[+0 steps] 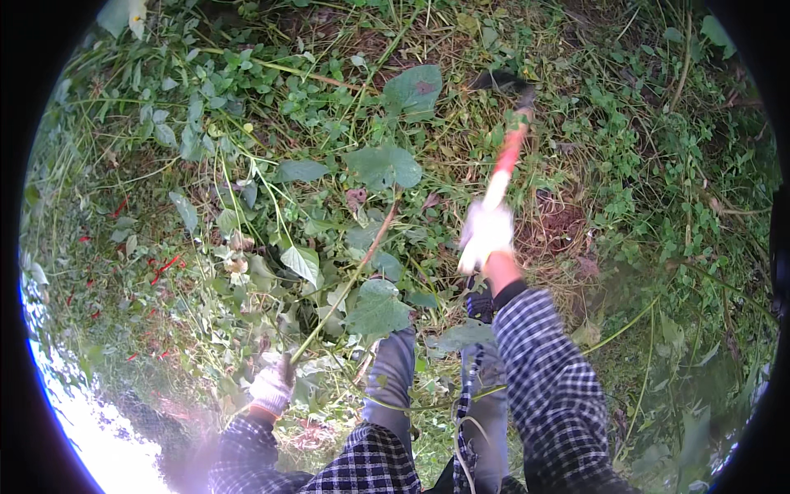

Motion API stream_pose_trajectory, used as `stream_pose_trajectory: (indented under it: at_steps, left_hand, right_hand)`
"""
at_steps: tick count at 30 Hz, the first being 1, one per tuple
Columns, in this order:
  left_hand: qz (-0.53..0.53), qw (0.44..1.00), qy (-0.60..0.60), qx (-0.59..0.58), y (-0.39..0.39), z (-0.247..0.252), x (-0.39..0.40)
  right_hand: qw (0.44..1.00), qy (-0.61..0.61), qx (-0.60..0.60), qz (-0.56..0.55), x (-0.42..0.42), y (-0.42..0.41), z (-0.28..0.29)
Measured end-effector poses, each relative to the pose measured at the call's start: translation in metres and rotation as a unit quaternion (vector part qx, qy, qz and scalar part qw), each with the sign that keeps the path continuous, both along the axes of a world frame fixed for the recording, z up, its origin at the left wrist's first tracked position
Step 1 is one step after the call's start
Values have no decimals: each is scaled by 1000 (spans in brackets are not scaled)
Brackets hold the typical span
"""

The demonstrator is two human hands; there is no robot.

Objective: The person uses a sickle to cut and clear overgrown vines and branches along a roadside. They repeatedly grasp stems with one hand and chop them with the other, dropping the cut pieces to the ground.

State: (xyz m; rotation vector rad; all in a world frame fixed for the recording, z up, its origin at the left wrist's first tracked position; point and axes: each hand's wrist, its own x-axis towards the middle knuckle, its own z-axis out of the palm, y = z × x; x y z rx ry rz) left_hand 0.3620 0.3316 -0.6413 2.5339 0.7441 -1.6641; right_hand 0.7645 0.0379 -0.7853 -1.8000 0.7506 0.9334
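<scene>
My right hand (pixel 487 234), in a white work glove, is closed around the handle (pixel 510 148) of a sickle. The handle looks partly red and is blurred. Beyond it the dark blade (pixel 503 81) points left, low over the weeds. At the lower left, my left hand (pixel 273 384), also gloved, grips a cut-looking plant stem (pixel 345 283). This stem slants up and right, browner towards its upper end; broad green leaves (pixel 379 307) lie around and partly over it. My left fingertips are partly hidden.
Dense weeds (pixel 259 92) and creeping vines cover the ground. My jeans-clad legs (pixel 389 376) stand between my arms. A long green vine (pixel 623 330) runs across on the right. Dry matted stems (pixel 555 228) lie beside my right hand. Red bits (pixel 165 268) dot the left.
</scene>
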Motion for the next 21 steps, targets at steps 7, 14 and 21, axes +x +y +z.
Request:
stream_pose_trajectory:
  at_steps: [7, 14, 21]
  left_hand:
    - [29, 985, 167, 17, 31, 52, 26]
    - [57, 998, 18, 33, 44, 7, 43]
    - [100, 986, 84, 106, 48, 22, 19]
  right_hand:
    - [967, 184, -7, 178, -289, -83, 97]
    - [969, -238, -67, -2, 44, -11, 138]
    - [916, -371, 34, -152, 165, 91, 89]
